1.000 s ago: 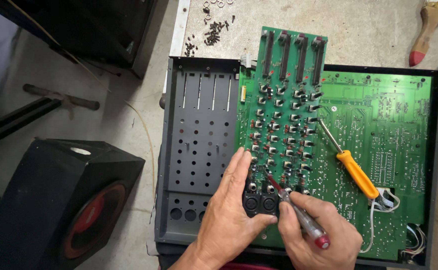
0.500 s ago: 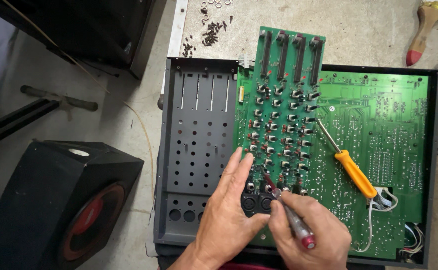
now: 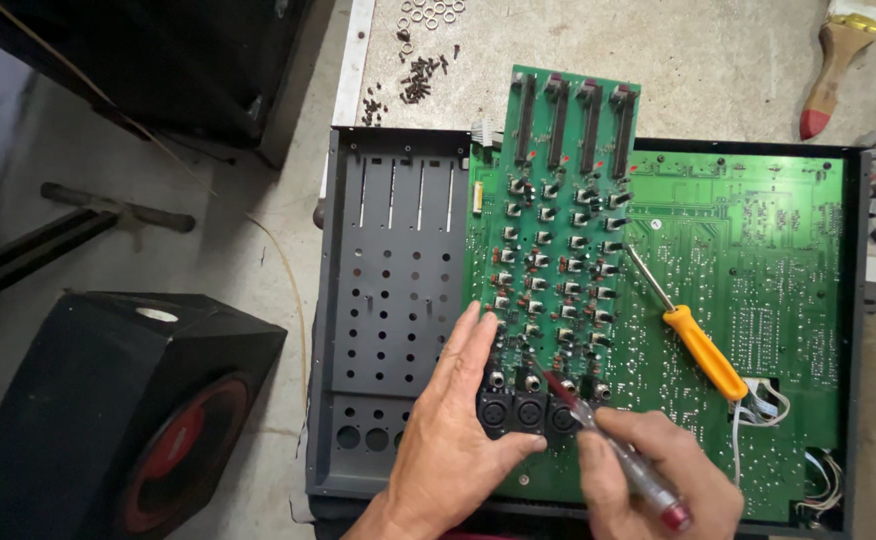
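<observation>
Pressing flat on the small circuit board (image 3: 558, 250), left hand (image 3: 453, 440) stays put with fingers spread; right hand (image 3: 658, 470) fingers, gripping the red-tipped screwdriver (image 3: 608, 445), have edged its tip nearer the black sockets (image 3: 523, 410).

Left hand (image 3: 453, 440) slid slightly lower on the small green board (image 3: 558, 260), fingers closer together. Right hand (image 3: 658, 470) tilted the red-handled screwdriver (image 3: 613, 450) flatter, tip nearer the black sockets (image 3: 523, 410).

**Both hands low and close together**

The left hand (image 3: 450, 440) lies palm down, fingers stretched forward and slightly spread, thumb angled toward the right. Just beside it, the right hand (image 3: 658, 470) is curled in a pen-like grip, knuckles up, fingertips pinched together, pointing up-left.
</observation>
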The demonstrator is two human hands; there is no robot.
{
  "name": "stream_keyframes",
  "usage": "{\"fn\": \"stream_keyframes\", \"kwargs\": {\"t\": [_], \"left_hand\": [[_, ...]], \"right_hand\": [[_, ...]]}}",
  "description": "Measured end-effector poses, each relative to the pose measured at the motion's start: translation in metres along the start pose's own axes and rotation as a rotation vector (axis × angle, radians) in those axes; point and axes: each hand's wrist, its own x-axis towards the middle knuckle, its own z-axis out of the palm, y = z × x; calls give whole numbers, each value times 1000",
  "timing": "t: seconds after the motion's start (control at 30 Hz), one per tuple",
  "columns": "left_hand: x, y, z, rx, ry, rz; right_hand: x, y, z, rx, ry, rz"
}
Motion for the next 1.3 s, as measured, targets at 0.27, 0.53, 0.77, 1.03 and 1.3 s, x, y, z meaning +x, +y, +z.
{"fn": "stream_keyframes", "kwargs": {"t": [0.27, 0.53, 0.77, 1.03, 1.3], "left_hand": [[3, 0, 1, 23, -11, -41], [0, 1, 1, 19, 0, -36], [0, 1, 2, 25, 15, -17], [-2, -3, 2, 21, 21, 41], [-1, -2, 2, 12, 8, 16]], "right_hand": [[13, -13, 7, -75, -72, -222], [4, -14, 13, -83, -19, -21], [10, -17, 15, -119, -51, -69], [13, -20, 14, -120, -88, -96], [8, -23, 16, -21, -52, 10]]}}
